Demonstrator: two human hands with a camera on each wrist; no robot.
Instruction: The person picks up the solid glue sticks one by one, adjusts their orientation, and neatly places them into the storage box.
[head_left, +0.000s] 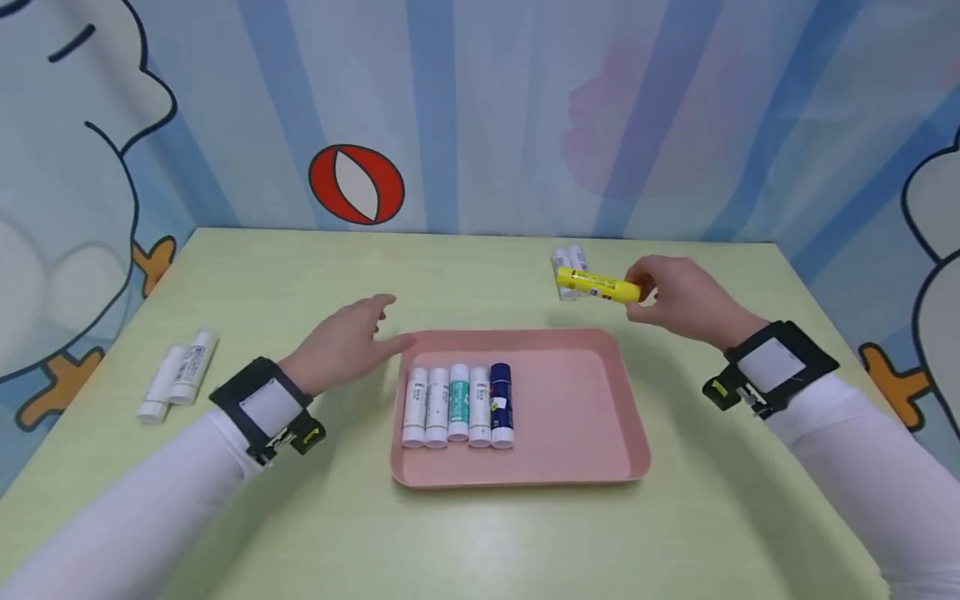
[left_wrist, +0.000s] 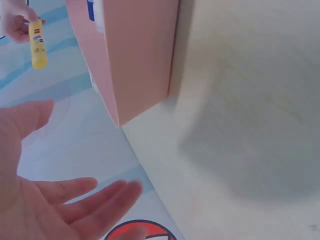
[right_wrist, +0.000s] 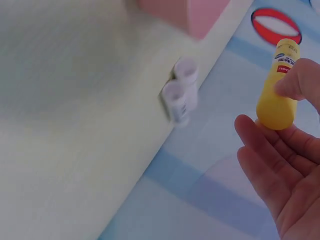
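My right hand (head_left: 686, 302) pinches one end of a yellow glue stick (head_left: 597, 285) between thumb and fingers, above the table behind the tray's right half. In the right wrist view the thumb presses on the yellow glue stick (right_wrist: 280, 90). My left hand (head_left: 348, 343) is held over the back left corner of a pink tray (head_left: 570, 400), fingers spread and holding nothing. Inside the tray, along its left side, several glue sticks lie side by side: white ones (head_left: 415, 408), a green-labelled one (head_left: 459, 404) and a dark blue one (head_left: 502, 406).
Two white glue sticks (head_left: 180, 371) lie at the table's left. Another two white glue sticks (head_left: 562, 262) lie near the back edge, partly covered by the yellow one in the head view. A patterned curtain (head_left: 487, 125) hangs behind the pale table (head_left: 315, 517).
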